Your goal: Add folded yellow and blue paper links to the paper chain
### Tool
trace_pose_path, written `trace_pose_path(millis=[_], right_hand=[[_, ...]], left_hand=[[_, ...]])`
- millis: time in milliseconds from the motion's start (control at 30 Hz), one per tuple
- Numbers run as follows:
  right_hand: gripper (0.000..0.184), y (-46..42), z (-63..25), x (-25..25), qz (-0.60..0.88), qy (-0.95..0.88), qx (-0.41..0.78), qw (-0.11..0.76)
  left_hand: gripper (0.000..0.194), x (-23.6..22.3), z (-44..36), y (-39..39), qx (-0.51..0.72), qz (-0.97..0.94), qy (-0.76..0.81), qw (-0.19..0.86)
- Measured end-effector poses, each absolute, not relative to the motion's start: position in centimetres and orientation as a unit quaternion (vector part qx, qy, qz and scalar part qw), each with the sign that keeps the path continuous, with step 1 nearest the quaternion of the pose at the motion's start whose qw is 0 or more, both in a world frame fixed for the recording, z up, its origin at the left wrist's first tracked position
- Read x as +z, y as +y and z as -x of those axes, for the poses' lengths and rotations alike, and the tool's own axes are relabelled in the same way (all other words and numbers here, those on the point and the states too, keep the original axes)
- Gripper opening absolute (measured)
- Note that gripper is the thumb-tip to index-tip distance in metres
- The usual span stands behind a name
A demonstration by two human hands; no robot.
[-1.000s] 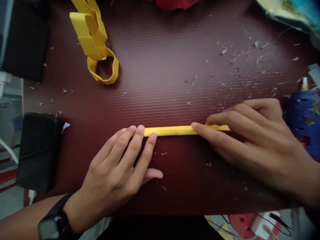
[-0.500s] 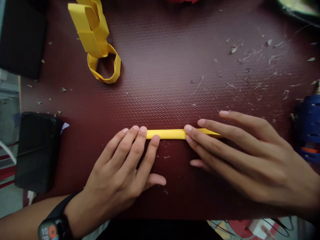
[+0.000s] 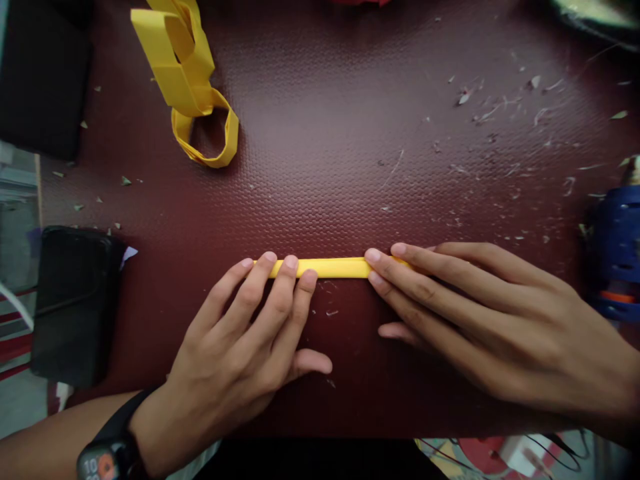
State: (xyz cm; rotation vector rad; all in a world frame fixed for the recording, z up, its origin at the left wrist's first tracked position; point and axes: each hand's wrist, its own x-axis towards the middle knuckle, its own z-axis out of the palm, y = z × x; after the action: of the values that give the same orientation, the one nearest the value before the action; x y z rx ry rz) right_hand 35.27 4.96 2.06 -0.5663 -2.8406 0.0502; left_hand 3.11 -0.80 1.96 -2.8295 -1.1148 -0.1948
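Observation:
A narrow folded yellow paper strip (image 3: 333, 268) lies flat on the dark red table, running left to right in front of me. My left hand (image 3: 245, 333) rests with spread fingers, its fingertips pressing the strip's left part and its thumb stretched out on the table. On the right part lie the fingertips of my right hand (image 3: 490, 320), fingers extended, covering most of that end. Neither hand grips the strip. Farther back on the left stands a chain of linked yellow paper loops (image 3: 190, 87), apart from both hands.
A black phone-like device (image 3: 75, 307) lies at the left edge, with a larger black box (image 3: 43, 80) behind it. At the right edge is a blue tool (image 3: 617, 247), partly cut off. Small scraps (image 3: 465, 98) litter the dark red table (image 3: 320, 167).
My right hand has slid left along the strip and flattened, its fingers now lying together over the right end. The left hand stays nearly in place. The view has shifted slightly.

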Motion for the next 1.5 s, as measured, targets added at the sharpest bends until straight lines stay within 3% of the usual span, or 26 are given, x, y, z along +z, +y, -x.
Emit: trace_pose_path(millis=[533,900,1500], right_hand=[[0.043,4.8,-35.2,2.0,0.212,-0.969,0.004,0.127],[0.039,4.8,-34.9,2.1,0.214,-0.970,-0.011,0.119],[0.044,4.4,-34.7,2.0,0.211,-0.970,-0.027,0.118]], left_hand=[[0.080,1.6,-3.3,-1.3,-0.067,0.918,-0.389,0.036],[0.090,1.6,-3.4,-1.7,-0.046,0.913,-0.403,0.049],[0.081,1.9,-3.7,-1.7,-0.047,0.915,-0.394,0.068]])
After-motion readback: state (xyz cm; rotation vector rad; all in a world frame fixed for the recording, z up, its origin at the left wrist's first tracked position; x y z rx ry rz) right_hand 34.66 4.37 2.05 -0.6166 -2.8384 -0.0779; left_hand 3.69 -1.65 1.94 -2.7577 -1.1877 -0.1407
